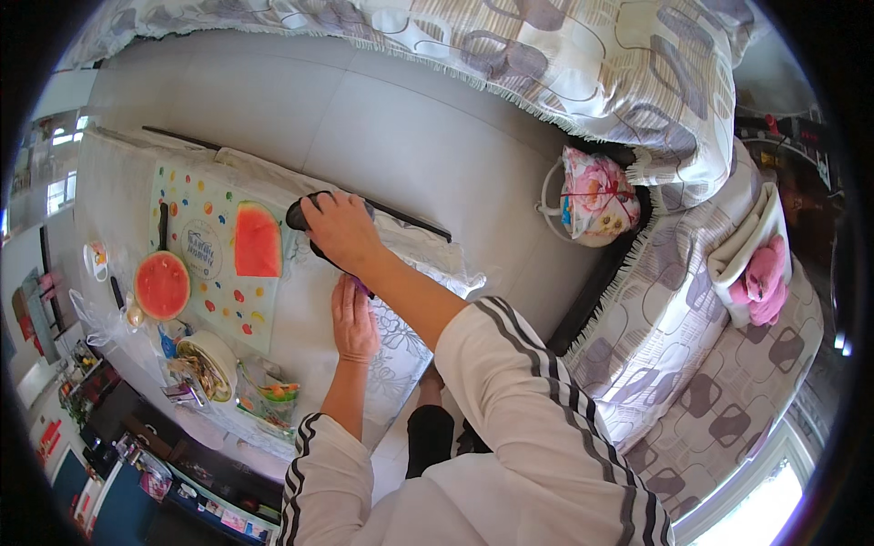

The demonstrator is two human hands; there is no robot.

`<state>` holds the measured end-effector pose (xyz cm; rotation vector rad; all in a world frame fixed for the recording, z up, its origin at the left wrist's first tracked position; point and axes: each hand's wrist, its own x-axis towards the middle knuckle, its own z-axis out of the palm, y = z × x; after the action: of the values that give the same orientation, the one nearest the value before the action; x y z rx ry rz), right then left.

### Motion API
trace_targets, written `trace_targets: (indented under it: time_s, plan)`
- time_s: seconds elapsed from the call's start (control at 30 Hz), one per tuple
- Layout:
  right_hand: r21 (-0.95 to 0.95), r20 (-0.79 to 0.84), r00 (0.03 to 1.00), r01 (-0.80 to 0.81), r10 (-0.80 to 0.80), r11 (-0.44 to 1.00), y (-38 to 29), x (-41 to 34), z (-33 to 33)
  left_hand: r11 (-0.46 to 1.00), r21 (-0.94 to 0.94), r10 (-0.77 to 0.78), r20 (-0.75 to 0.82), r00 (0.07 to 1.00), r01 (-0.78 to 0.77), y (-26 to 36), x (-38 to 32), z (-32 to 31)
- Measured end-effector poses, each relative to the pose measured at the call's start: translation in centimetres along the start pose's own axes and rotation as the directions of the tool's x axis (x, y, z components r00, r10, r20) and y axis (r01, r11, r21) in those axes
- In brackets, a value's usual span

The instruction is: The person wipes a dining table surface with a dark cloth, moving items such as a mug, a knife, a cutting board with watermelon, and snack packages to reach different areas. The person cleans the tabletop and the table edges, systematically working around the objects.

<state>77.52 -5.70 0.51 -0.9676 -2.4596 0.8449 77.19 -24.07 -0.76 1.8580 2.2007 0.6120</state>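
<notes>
Both my hands are over the near part of a cloth-covered table [307,314]. My right hand [341,228] rests with curled fingers on a dark, rounded object [296,217], mostly hidden beneath it. Lower down, my left hand [355,319] lies with its fingers together against a small purple part [362,286]; whether the two parts belong to one thing I cannot tell. Beyond my hands a patterned cutting mat [212,314] carries a cut watermelon piece [258,240]. A round watermelon half [162,285] sits at its far edge, by a black-handled knife [163,225].
A pale bin with scraps [208,365], a plastic bag of packets [270,396] and a clear bag [109,321] stand on the table's left side. A sofa with a fringed cover [532,61] and a flowered bag [597,198] are across the tiled floor.
</notes>
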Motion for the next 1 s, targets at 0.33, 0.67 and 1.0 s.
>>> trace_targets:
  time_s: [0.33,0.67,1.0]
  plan:
    - [-0.231,0.035,0.999,-0.003,0.011,0.973,1.4,-10.0,-6.3,0.999,-0.016,-0.041,-0.024,0.999,0.04,0.1,-0.6,-0.7]
    - [-0.152,0.056,0.998,0.0,0.008,0.988,-1.5,-2.1,-0.5,0.988,-0.133,-0.09,-0.134,0.987,0.072,-0.1,-0.5,-0.4]
    - [-0.271,0.185,0.955,0.276,-0.231,0.922,-1.9,-4.4,-2.2,0.978,-0.159,-0.166,-0.205,0.965,0.134,0.8,-0.4,0.1]
